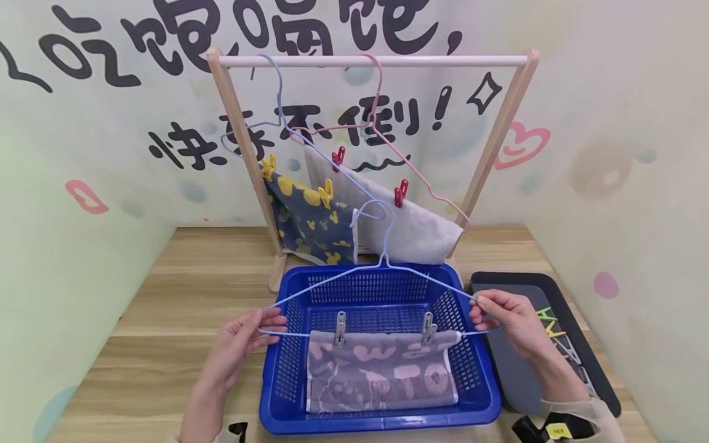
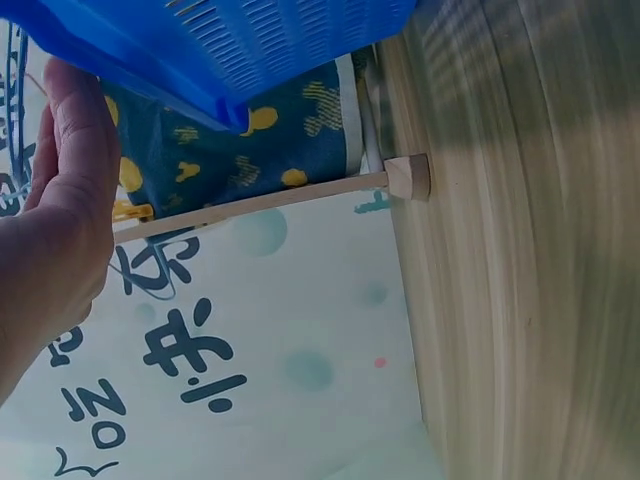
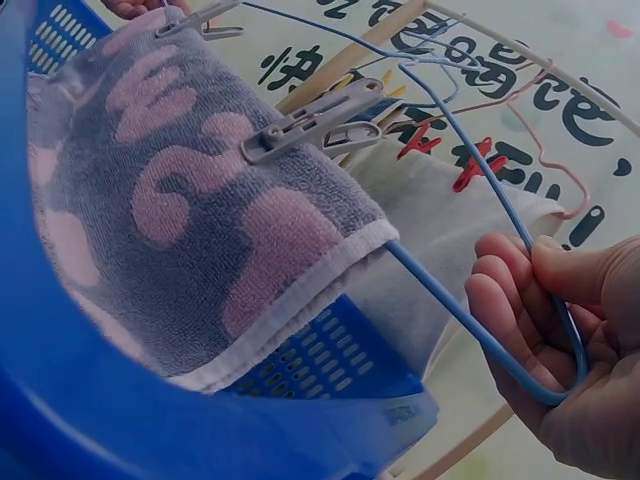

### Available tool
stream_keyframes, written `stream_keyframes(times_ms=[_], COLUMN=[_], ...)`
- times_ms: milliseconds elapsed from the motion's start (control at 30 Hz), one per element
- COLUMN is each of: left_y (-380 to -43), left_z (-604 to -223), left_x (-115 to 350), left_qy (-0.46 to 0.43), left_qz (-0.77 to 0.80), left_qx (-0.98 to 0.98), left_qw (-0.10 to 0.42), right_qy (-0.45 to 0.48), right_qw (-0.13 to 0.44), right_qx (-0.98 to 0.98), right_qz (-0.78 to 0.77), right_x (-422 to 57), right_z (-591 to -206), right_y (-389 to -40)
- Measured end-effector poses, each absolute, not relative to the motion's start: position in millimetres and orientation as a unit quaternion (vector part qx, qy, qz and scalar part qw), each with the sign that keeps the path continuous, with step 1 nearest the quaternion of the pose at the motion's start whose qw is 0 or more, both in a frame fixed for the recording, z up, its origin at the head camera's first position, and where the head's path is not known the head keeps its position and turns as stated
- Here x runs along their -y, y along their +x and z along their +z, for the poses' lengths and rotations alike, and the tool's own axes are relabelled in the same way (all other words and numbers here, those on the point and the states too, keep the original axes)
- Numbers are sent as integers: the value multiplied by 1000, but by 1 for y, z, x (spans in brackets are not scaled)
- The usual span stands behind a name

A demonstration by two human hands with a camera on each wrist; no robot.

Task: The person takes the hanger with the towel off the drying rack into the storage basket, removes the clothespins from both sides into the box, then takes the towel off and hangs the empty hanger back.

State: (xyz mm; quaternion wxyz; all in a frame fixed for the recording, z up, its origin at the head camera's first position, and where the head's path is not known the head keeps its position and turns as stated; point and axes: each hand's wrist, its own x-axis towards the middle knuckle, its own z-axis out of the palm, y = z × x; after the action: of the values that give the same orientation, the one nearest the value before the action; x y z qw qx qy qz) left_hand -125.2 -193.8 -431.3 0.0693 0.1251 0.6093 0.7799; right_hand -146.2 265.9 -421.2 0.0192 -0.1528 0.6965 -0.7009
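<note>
Pastel printed wall (image 1: pixel 598 92), wood counter (image 1: pixel 183 295). Hands apart, one per hanger end: L hand (image 1: pixel 244 335) has L corner btwn thumb + fingers, R hand (image 1: pixel 512 320) pinches R corner. Blue hanger (image 1: pixel 384 261) btwn them, hook up, above blue basket (image 1: pixel 382 424). Gray/pink towel (image 1: pixel 382 378) on its bar w/ 2 gray clips (image 1: pixel 340 329). Black tray (image 1: pixel 515 369) R of basket; rack (image 1: pixel 443 61) behind w/ navy cloth (image 1: pixel 310 224), white cloth (image 1: pixel 423 237).
</note>
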Motion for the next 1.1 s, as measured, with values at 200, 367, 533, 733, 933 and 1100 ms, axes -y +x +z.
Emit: stream_keyframes(times_ms=[200,367,533,733,933,1100], left_y=[-126,-128,-143,-139,-129,-128], left_z=[-435,-441,-483,-472,-449,-448], left_x=[191,192,203,203,200,201], left_qy=[118,132,179,182,166,166], left_qz=[768,760,782,791,795,791], left_qx=[-623,-629,-590,-567,-559,-563], left_qw=[90,97,96,137,168,172], right_qy=[-153,-142,-145,-156,-156,-184], right_qw=[30,24,3,-28,-73,-224], right_qx=[-717,-739,-757,-787,-837,-868], right_qz=[-679,-658,-637,-596,-519,-403], right_x=[-264,-262,-259,-257,-255,-250], right_z=[-426,-431,-435,-434,-432,-424], right_y=[-146,-146,-145,-144,-141,-139])
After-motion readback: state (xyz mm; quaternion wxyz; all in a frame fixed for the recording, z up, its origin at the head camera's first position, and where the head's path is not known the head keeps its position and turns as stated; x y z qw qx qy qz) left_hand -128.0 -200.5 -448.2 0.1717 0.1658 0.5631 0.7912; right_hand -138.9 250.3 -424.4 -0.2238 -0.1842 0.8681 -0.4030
